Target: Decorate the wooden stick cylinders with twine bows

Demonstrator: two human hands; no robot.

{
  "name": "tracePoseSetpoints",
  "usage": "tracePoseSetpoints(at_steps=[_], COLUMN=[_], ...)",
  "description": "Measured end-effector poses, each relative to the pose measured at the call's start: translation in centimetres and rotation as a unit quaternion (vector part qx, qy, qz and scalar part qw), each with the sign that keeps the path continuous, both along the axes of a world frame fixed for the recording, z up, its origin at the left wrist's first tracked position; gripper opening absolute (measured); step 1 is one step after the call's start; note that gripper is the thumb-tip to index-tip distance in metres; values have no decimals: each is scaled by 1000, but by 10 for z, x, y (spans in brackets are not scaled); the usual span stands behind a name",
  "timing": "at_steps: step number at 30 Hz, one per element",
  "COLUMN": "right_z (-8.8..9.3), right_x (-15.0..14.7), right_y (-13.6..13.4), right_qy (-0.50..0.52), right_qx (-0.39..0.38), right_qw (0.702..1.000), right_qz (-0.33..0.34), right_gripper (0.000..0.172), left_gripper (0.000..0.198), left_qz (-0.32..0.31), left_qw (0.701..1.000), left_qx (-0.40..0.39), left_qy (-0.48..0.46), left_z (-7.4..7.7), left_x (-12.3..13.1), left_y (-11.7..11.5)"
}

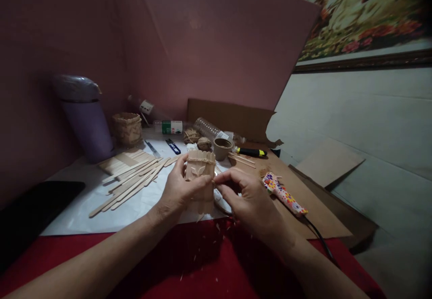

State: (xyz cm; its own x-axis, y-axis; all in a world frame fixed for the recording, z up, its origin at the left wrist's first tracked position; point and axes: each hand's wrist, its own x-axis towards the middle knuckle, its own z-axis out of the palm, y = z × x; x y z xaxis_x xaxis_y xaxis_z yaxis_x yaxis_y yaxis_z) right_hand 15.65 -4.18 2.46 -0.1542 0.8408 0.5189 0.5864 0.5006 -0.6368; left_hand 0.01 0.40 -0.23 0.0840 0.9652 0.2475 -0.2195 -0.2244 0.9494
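My left hand (178, 191) is wrapped round a small container made of craft sticks (201, 162), held upright above the front of the table. A braided twine band circles its upper part, and pale leaf-shaped pieces decorate its front. On its right edge, the thumb and forefinger of my right hand (251, 198) are pinched together. Whatever sits between those fingertips is too small to make out. A hot glue gun (281, 193) with a flowered pattern lies to the right of my right hand. Left of my left hand, loose craft sticks (135, 184) are spread in a pile.
Behind are a brown cup (222, 149), twine balls (191, 136), a yellow-black cutter (251, 152), a blue cutter (173, 146) and plastic bottles (207, 129). A purple tumbler (86, 123) and woven basket (127, 129) stand left. The glue gun's cord (320, 240) runs off the front right.
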Motion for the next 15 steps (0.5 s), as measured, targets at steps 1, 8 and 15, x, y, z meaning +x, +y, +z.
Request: tracePoseSetpoints(at_steps=[1, 8, 15], right_z=[0, 1, -2], right_x=[0, 0, 1], right_y=[0, 1, 2], right_qy=[-6, -9, -77], right_qx=[4, 18, 151], right_qw=[1000, 999, 985], right_qz=[-4, -32, 31], right_gripper=[18, 11, 15], left_gripper=[64, 58, 37], left_qz=[-4, -52, -138], left_qw=[1000, 986, 954], left_qx=[-10, -120, -218], left_qy=[-8, -105, -155], left_z=[0, 8, 17], left_x=[0, 3, 0], left_y=[-1, -12, -15])
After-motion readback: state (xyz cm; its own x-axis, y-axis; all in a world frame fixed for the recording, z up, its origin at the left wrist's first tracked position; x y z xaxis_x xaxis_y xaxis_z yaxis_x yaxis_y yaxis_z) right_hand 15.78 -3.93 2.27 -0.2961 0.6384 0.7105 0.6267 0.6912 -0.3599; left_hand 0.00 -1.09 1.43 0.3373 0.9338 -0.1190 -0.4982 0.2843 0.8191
